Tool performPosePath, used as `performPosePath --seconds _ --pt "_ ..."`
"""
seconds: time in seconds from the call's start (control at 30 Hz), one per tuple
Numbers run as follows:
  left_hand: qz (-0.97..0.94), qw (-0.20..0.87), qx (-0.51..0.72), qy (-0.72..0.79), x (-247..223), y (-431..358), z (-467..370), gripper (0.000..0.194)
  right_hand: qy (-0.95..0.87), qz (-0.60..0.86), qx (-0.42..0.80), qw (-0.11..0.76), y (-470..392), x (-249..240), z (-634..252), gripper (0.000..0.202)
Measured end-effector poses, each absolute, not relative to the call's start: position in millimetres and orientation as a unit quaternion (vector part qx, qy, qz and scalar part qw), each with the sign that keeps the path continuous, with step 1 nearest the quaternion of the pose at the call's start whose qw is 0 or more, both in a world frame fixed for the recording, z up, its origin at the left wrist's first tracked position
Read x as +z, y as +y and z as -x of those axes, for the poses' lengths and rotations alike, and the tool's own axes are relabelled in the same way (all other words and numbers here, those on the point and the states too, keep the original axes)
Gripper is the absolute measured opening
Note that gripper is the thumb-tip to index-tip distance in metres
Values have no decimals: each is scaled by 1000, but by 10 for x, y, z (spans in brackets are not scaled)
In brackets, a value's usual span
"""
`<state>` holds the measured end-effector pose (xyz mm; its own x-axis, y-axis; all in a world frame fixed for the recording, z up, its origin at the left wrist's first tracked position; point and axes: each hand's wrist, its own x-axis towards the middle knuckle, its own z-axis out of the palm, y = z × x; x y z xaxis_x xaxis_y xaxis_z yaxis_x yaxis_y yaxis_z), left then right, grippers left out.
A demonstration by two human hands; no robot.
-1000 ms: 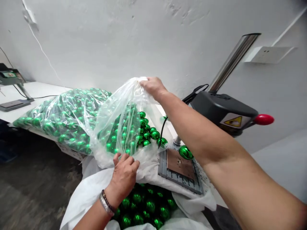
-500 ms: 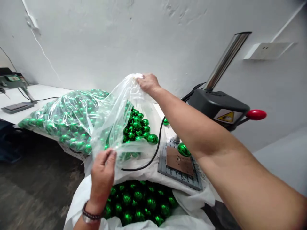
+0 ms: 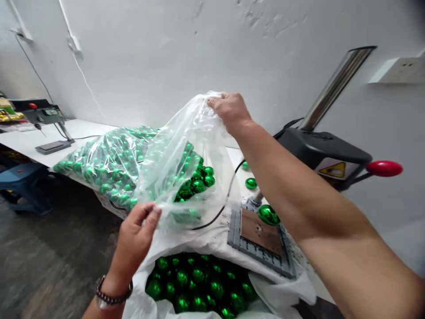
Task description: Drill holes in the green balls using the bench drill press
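A large clear plastic bag [image 3: 109, 164] full of shiny green balls lies on the white table, its mouth facing right. My right hand [image 3: 230, 110] is raised and pinches the top edge of the mouth. Lower down, my left hand [image 3: 141, 226] grips the near edge between thumb and fingers. Green balls [image 3: 198, 186] show inside the opening. Below, a white sack [image 3: 136, 297] holds many more green balls [image 3: 199, 283]. One green ball [image 3: 268, 214] rests by the base plate [image 3: 262, 235] of a drill press, partly behind my right forearm.
The drill press head [image 3: 328, 150] with a red-knobbed lever [image 3: 384, 168] stands at the right. A black cable [image 3: 229, 190] curves across the table. Another press [image 3: 49, 117] stands at the far left, above a blue stool [image 3: 25, 186].
The view has swung left, bringing the stool into fuller sight. My right hand has lifted the mouth slightly, and the bag's film now covers more of the balls near the opening.
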<state>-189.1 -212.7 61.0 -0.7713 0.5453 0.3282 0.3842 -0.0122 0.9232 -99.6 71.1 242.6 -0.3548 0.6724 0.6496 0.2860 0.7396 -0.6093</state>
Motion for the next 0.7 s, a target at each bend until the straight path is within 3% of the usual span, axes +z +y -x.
performPosePath --seconds 0.1,0.27,0.33,0.47,0.7 --pt "-322 104 634 695 452 -2180 1794 39 -786 281 225 502 399 2389 744 36" --pt "-162 227 754 595 220 -2063 1655 48 -809 290 195 473 -7 2115 533 29" --pt "-134 243 788 550 228 -1993 1608 50 -825 282 178 457 -199 1922 537 36" --pt "-156 280 776 543 278 -1871 1554 48 -931 240 112 253 -641 1352 581 36" --pt "-311 360 670 569 165 -1720 1396 73 -934 274 107 202 -983 655 44 53"
